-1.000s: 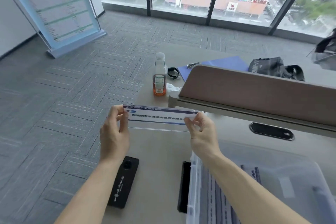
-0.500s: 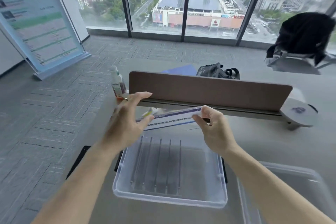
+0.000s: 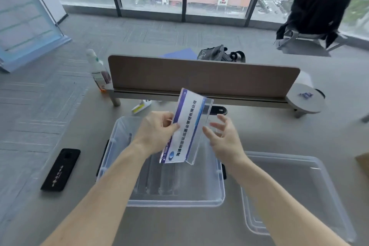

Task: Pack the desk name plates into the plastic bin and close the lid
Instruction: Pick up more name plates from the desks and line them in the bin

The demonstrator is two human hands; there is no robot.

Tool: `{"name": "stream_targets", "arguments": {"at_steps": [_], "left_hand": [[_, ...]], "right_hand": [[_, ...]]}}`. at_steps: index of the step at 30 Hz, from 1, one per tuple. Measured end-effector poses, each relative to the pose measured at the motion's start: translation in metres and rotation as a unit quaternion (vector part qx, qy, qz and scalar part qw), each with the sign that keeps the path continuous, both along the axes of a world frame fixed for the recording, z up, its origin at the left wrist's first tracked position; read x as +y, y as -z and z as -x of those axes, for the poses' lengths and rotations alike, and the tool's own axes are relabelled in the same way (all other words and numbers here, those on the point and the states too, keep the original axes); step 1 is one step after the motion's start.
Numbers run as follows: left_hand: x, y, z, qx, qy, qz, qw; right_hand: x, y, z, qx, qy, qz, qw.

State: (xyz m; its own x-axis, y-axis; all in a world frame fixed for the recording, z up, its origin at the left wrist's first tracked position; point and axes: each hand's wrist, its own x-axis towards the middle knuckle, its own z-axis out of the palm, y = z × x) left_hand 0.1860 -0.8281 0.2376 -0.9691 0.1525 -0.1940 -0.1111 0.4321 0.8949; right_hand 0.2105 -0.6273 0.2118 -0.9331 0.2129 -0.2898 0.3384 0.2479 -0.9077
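Clear acrylic name plate (image 3: 186, 128), held level by both hands a second ago, has been turned endways above the plastic bin (image 3: 218, 195); it is pinched by the left hand (image 3: 157, 134), the right hand (image 3: 223, 138) spread open beside it, so lowering in seems imminent.

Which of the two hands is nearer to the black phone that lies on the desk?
Left. The left hand holds the name plate over the bin, on the side toward the black phone. The right hand is open beyond the plate, farther away.
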Motion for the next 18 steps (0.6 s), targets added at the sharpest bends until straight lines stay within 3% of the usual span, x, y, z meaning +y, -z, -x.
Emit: {"name": "stream_targets", "arguments": {"at_steps": [2, 6, 10, 18], "left_hand": [[0.005, 0.015, -0.007, -0.053, -0.024, -0.008, 0.998], [0.022, 0.040, -0.017, -0.127, -0.023, 0.071, 0.989], [0.052, 0.065, -0.018, -0.153, -0.065, 0.153, 0.974], [0.087, 0.134, -0.012, -0.201, -0.085, 0.214, 0.952]], "right_hand": [[-0.009, 0.022, -0.007, -0.084, 0.002, 0.064, 0.994], [-0.018, 0.058, -0.012, -0.184, -0.011, 0.076, 0.980], [-0.021, 0.087, -0.004, -0.247, -0.034, 0.074, 0.966], [-0.023, 0.157, 0.015, -0.349, -0.002, 0.109, 0.931]]}}
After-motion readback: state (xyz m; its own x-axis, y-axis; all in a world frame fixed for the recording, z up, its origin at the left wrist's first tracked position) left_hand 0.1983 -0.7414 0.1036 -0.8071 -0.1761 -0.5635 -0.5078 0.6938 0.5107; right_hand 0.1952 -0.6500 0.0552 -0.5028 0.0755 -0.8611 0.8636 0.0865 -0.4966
